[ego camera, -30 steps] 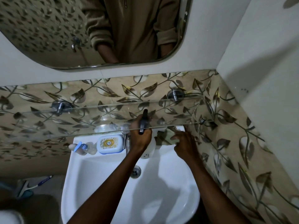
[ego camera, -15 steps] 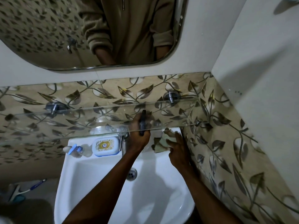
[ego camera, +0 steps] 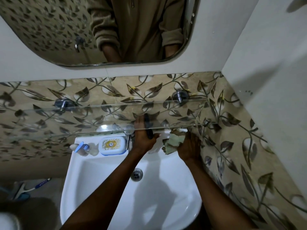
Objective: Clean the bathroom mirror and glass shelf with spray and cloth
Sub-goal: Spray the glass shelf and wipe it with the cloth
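Glass shelf stage appears in hand, under the mirror. Below the shelf's front edge, left hand grips the spray bottle; right hand clutches the cloth. Next, probably: spray, then wipe.

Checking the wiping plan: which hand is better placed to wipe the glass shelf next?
Likely the right hand: it holds the cloth just below the glass shelf, while the left hand grips the spray bottle.

- white sink with a metal drain
- soap box on the sink's back ledge, beside a blue-pumped bottle
- blue-handled brush on the floor
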